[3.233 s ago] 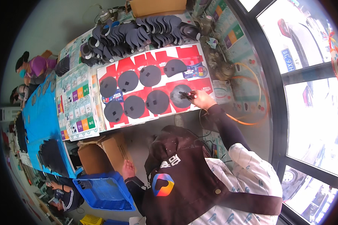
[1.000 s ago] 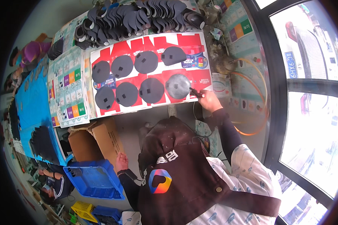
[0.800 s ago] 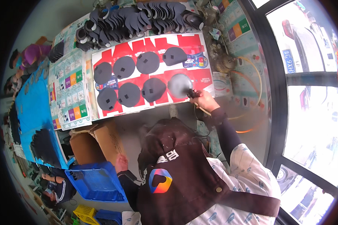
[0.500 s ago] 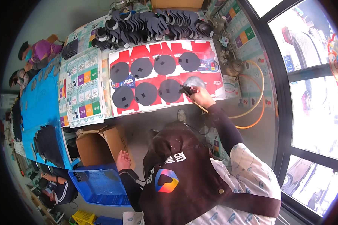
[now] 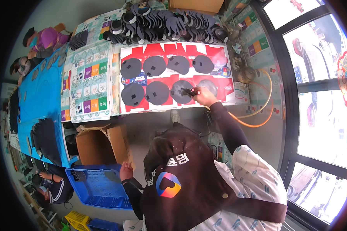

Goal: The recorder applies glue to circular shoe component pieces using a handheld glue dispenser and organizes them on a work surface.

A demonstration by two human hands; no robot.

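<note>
My right hand (image 5: pixel 205 96) grips a small black spray gun (image 5: pixel 189 91) over the near row of dark grey round pads. Its nozzle points left at one pad (image 5: pixel 176 89), whose surface has a pale, misty patch. The pad at the near right end (image 5: pixel 211 85) looks lighter grey and is partly covered by my hand. Several more pads, such as one at the far left (image 5: pixel 131 68), lie in two rows on a red and white printed sheet (image 5: pixel 223 99); most bear small black squares. My left hand (image 5: pixel 126 170) hangs low beside a cardboard box, fingers loosely apart, holding nothing.
Stacks of curved dark grey pieces (image 5: pixel 167 25) line the table's far edge. A yellow-orange hose (image 5: pixel 258 121) loops at right, near the window. Left of my legs are the cardboard box (image 5: pixel 121 144) and a blue crate (image 5: pixel 100 188). People sit around a blue-covered table (image 5: pixel 38 100).
The spray gun has moved from the near right-end pad to the pad on its left, which has turned paler. The whole view has shifted slightly. My left hand's fingers look more curled.
</note>
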